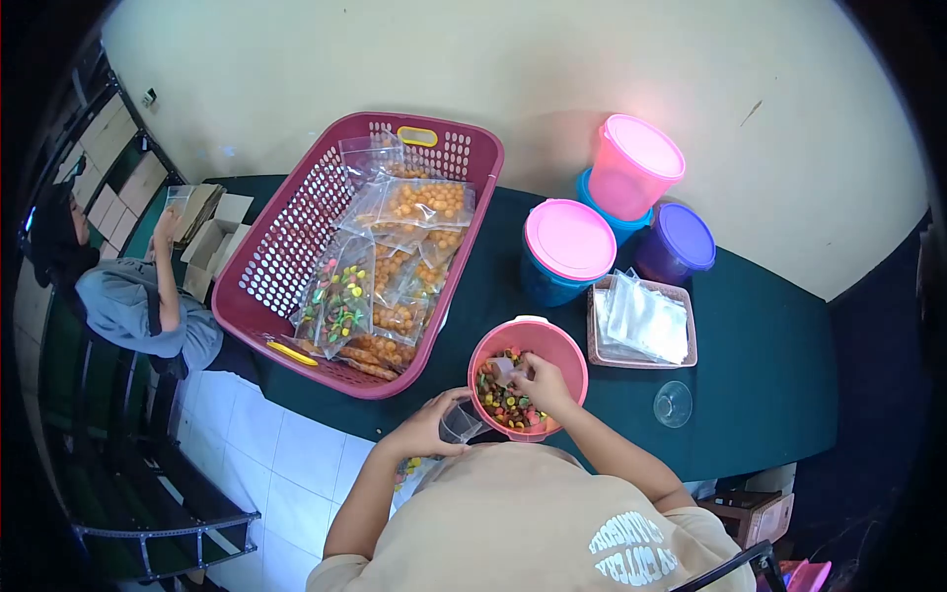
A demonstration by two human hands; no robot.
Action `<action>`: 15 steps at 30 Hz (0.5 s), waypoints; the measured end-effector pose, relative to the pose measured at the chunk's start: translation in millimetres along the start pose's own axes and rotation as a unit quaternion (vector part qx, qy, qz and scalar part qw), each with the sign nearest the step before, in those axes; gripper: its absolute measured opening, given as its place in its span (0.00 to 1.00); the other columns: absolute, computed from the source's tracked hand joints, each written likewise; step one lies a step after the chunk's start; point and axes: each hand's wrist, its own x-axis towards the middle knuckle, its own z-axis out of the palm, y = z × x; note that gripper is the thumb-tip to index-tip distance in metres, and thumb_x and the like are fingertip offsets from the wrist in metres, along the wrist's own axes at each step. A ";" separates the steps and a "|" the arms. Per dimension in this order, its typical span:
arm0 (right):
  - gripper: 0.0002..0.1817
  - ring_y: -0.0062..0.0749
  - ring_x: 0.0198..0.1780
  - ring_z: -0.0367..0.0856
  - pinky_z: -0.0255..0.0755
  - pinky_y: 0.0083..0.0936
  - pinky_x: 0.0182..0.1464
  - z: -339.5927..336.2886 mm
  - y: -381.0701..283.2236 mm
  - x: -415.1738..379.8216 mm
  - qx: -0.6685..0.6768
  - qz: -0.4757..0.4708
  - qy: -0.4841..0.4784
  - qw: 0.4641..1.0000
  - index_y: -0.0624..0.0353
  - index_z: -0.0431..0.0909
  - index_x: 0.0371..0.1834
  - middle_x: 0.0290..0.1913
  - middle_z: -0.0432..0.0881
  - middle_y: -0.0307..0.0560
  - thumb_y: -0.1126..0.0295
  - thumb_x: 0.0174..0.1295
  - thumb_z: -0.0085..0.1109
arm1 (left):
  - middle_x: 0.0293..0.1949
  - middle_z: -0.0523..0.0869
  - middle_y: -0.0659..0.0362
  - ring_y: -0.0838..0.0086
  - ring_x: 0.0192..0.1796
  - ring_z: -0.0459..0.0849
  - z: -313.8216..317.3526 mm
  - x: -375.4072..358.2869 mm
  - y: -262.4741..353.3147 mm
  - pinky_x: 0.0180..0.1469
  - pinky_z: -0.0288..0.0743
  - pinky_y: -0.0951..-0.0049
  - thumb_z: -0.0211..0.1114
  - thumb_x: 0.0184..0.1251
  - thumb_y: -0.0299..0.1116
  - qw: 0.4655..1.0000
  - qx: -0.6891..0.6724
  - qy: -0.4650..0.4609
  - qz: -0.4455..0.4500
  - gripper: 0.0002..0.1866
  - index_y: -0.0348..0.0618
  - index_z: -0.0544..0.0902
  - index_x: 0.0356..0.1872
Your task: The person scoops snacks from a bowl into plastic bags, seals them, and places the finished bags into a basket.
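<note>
A pink tub [577, 370] holding colourful candies [508, 407] stands at the table's front edge. Inside it, my right hand [542, 383] grips a small translucent scoop [506, 371] over the candies. Left of the tub, my left hand [430, 424] has its fingers around a clear container [460, 422]. Below that hand, a clear bag with colourful pieces [406, 474] is partly visible beside my shirt.
A maroon basket [232, 286] of filled bags stands left. Lidded tubs [570, 240], a tray of clear bags [646, 321] and a glass bowl [673, 405] are at right. Another person [138, 296] sits far left, near cardboard boxes [209, 247].
</note>
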 end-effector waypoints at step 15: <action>0.17 0.43 0.40 0.83 0.88 0.36 0.35 -39.9 -9.4 -10.7 0.232 0.112 0.030 0.966 0.56 0.52 0.47 0.43 0.69 0.55 0.80 0.65 0.52 | 0.70 0.64 0.52 0.55 0.70 0.63 -8.0 -16.3 26.6 0.70 0.62 0.59 0.78 0.39 0.37 0.984 0.166 0.057 0.001 0.48 0.47 0.65 0.67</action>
